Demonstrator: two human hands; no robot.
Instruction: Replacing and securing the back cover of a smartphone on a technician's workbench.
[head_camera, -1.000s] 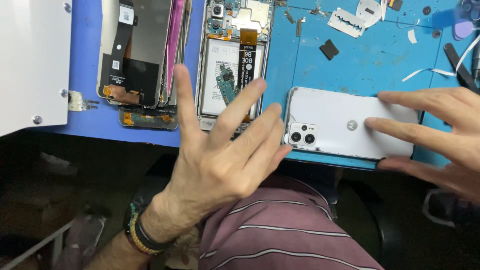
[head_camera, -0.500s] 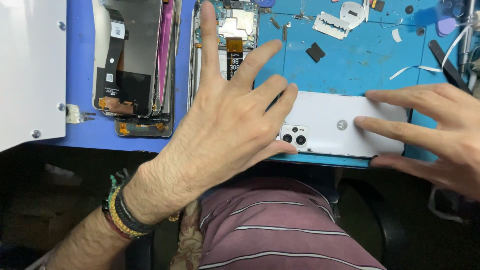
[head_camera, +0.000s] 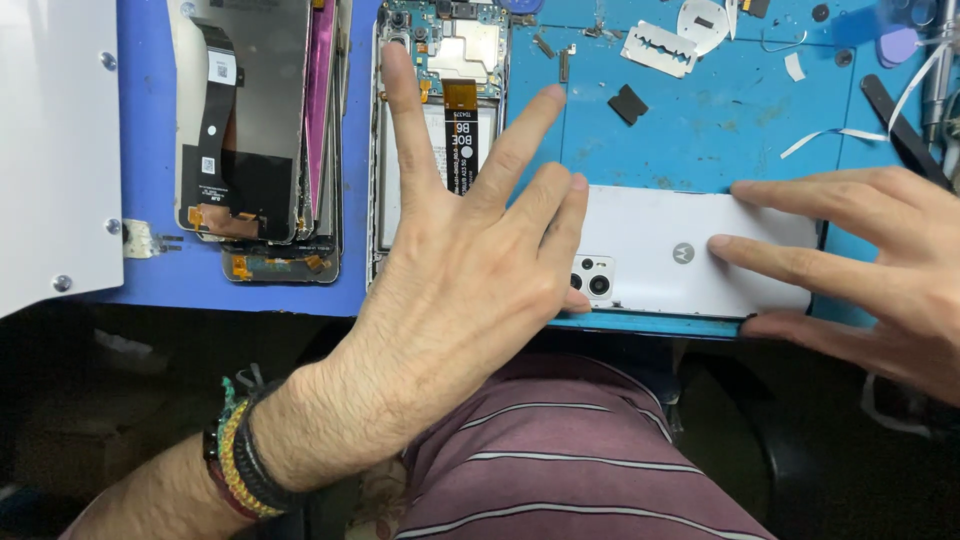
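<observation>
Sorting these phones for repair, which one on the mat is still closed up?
The white phone under both hands, back cover on; the others lie opened.

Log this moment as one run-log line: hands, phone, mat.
left hand: spread open, over white phone's camera end | right hand: fingertips on white phone | phone: face down, blue mat near edge

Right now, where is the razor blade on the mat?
In the head view, the razor blade lies at the blue mat's top, right of the opened phone.
</observation>
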